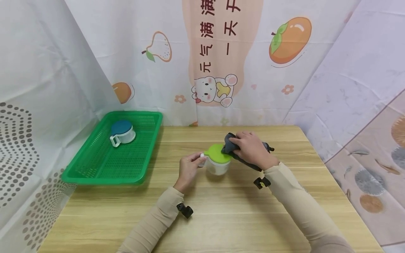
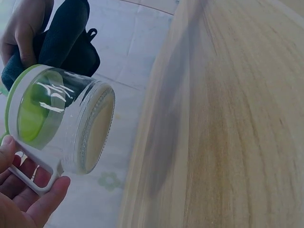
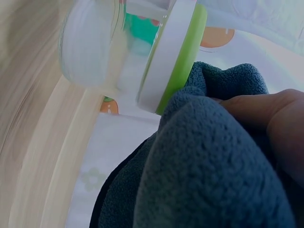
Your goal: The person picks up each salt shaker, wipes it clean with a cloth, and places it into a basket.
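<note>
A clear seasoning jar [image 1: 217,168] with a green lid [image 1: 218,153] and white handle is gripped by its handle [image 2: 35,166] in my left hand [image 1: 188,168]. In the left wrist view the jar appears raised off the table. My right hand [image 1: 251,149] holds a dark blue-grey cloth [image 3: 213,161], bunched up, against the right side of the green lid. Part of the cloth hangs below the hand, with a small loop at its corner. The right fingertips are mostly hidden in the folds.
A green plastic basket [image 1: 109,181] stands at the left of the wooden table [image 1: 221,225]. Inside it sits a similar jar with a blue lid [image 1: 121,127] and a white handle. A printed curtain [image 1: 177,70] hangs behind the table's back edge.
</note>
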A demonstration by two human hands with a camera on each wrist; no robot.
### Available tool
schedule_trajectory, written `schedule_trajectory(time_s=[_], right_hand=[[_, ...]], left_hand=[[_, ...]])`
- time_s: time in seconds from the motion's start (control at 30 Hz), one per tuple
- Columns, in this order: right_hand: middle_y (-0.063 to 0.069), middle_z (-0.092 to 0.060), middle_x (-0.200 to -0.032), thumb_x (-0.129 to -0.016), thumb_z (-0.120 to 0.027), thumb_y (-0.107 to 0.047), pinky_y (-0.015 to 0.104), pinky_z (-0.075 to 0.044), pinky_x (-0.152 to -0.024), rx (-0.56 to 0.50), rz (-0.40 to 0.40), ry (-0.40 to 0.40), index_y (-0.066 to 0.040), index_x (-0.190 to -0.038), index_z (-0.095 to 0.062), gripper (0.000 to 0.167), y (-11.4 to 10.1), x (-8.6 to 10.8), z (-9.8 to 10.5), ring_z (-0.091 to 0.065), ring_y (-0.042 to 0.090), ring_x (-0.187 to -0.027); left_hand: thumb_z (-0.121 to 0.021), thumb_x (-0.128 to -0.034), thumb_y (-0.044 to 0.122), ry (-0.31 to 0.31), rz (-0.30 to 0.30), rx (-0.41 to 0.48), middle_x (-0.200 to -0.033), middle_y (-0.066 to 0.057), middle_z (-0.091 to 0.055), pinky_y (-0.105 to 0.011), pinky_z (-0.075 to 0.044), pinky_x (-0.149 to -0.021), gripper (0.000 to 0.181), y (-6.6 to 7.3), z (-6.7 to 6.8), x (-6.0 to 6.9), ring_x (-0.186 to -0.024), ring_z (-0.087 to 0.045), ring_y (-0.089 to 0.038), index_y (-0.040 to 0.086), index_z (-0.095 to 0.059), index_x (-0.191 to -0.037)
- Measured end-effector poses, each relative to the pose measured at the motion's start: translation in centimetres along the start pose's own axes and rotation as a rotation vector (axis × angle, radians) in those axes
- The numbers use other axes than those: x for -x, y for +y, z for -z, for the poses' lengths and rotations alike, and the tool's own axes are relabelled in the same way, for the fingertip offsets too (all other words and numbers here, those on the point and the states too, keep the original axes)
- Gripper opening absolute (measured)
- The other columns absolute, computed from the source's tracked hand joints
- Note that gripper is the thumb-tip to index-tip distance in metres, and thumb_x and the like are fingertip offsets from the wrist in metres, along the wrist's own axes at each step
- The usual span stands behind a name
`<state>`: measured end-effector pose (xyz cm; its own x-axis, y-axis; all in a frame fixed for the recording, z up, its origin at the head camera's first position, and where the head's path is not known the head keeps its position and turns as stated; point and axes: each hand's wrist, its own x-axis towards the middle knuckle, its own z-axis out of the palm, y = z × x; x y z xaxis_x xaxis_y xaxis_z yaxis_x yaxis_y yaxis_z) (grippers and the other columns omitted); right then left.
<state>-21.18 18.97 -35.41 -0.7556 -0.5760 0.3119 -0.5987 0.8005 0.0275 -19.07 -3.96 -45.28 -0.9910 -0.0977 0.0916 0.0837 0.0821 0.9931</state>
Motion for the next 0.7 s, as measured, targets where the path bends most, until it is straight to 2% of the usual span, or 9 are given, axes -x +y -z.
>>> schedule_trajectory(time_s=[0.23,0.57,0.7], right_hand=[[0.013,-0.066,-0.097,-0.082,-0.077,-0.017,0.049,-0.051,-0.083,-0.01,0.017,-0.002,-0.009,-0.118,-0.071,0.037,-0.3,0.0,0.4,-0.059,0.029,-0.09],[0.011,-0.064,-0.095,-0.082,-0.078,-0.018,0.047,-0.049,-0.081,-0.008,0.022,-0.028,-0.009,-0.118,-0.071,0.038,-0.8,0.2,0.8,-0.058,0.028,-0.091],[0.01,-0.065,-0.095,-0.081,-0.079,-0.018,0.045,-0.048,-0.079,-0.01,0.029,-0.014,-0.009,-0.117,-0.072,0.037,-1.0,0.3,0.6,-0.059,0.028,-0.092]], left_hand=[[-0.075,-0.0845,0.01,0.041,0.03,0.02,-0.113,-0.02,-0.07,-0.027,-0.06,-0.072,0.027,0.3,-0.1,-0.2,-0.096,-0.07,-0.026,-0.002,-0.072,-0.108],[-0.075,-0.0842,0.009,0.064,0.019,0.02,-0.112,-0.021,-0.071,-0.029,-0.06,-0.074,0.025,0.3,-0.3,-0.2,-0.097,-0.07,-0.029,-0.002,-0.073,-0.106],[-0.075,-0.0842,0.009,0.082,-0.009,-0.006,-0.11,-0.02,-0.072,-0.031,-0.06,-0.076,0.023,0.3,-0.5,0.0,-0.098,-0.07,-0.029,-0.001,-0.074,-0.104]])
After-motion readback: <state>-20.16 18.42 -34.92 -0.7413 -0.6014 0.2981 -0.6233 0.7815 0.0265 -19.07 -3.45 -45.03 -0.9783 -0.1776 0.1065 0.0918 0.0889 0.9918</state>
